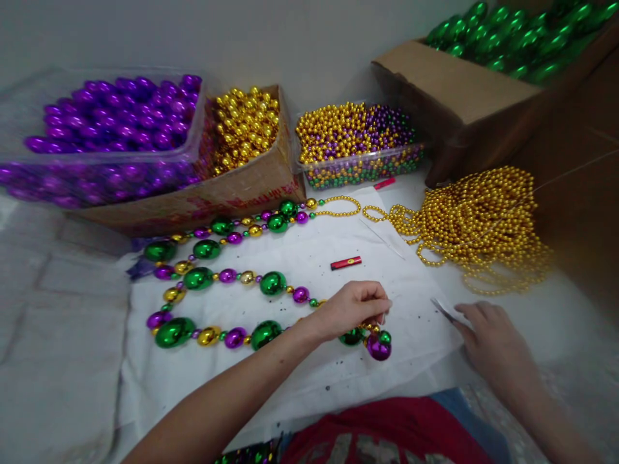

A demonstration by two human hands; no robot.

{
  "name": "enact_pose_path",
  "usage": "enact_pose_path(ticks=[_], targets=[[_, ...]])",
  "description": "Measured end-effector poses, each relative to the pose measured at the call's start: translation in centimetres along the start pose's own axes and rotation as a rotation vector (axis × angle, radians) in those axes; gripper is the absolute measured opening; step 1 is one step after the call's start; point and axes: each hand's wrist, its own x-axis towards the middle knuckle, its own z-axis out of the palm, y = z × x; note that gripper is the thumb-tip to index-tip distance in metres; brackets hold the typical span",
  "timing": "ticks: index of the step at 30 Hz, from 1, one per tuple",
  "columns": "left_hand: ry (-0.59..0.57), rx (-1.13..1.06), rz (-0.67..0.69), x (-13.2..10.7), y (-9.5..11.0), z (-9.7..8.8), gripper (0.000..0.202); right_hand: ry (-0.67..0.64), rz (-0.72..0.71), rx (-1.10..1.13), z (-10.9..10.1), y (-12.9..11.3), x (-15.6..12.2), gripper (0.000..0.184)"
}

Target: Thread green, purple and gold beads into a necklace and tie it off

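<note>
My left hand (358, 306) is closed in a pinch at the right end of a bead necklace (227, 276), holding what looks like its thread. Just below the fingers hang small gold beads, a green bead (385, 337) and a large purple bead (379, 348). The necklace of green, gold and purple beads loops across a white cloth (300, 251). To the right, slightly blurred, my right hand (498, 341) is closed around a slim pointed metal tool (442, 309), whose handle is hidden in the fingers. A red lighter (345, 263) lies beyond my left hand.
Behind the cloth stand a clear tub of purple beads (120, 122), a carton of gold beads (246, 129) and a tub of mixed small beads (358, 138). At right are a pile of gold bead strands (478, 222) and a carton of green beads (503, 38).
</note>
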Motion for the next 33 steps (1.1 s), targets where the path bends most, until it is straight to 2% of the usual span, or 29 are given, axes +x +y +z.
enact_pose_path(ticks=[3,5,10,14,17,19,21,23,25,28,33], targets=[[0.006,-0.014,0.011,-0.1,0.2,0.1,0.027,-0.145,-0.023,-0.145,1.2,2.7,-2.7,0.024],[0.019,-0.002,0.000,-0.1,0.2,0.2,0.026,-0.169,-0.042,-0.176,1.1,2.8,-3.6,0.027],[0.075,0.090,-0.006,-0.3,-0.4,0.6,0.027,-0.135,-0.065,-0.278,-0.2,1.5,-4.9,0.033],[0.079,0.105,0.008,-0.4,-1.0,0.6,0.028,-0.204,-0.058,-0.355,0.3,2.8,-6.3,0.050],[0.075,0.112,0.000,-0.3,-1.2,0.8,0.029,-0.250,-0.003,-0.307,0.4,3.6,-6.3,0.046],[0.075,0.122,-0.018,-0.4,-0.9,1.0,0.027,-0.279,0.101,-0.156,-0.4,3.6,-5.6,0.038],[0.069,0.135,-0.030,-0.5,-0.5,1.2,0.024,-0.335,0.231,0.175,-1.6,3.5,-4.9,0.038],[0.059,0.163,-0.031,-0.6,-0.1,1.4,0.021,-0.461,0.318,0.586,-3.0,3.2,-4.4,0.049],[0.054,0.191,-0.021,-0.6,0.1,1.5,0.019,-0.645,0.328,0.901,-4.0,2.6,-4.2,0.058],[0.053,0.220,0.000,-0.5,0.1,1.5,0.019,-0.796,0.309,1.127,-4.0,1.3,-4.5,0.053],[0.032,0.311,0.044,-0.5,-0.1,1.4,0.023,-0.812,0.293,1.319,-2.1,-0.4,-4.8,0.056]])
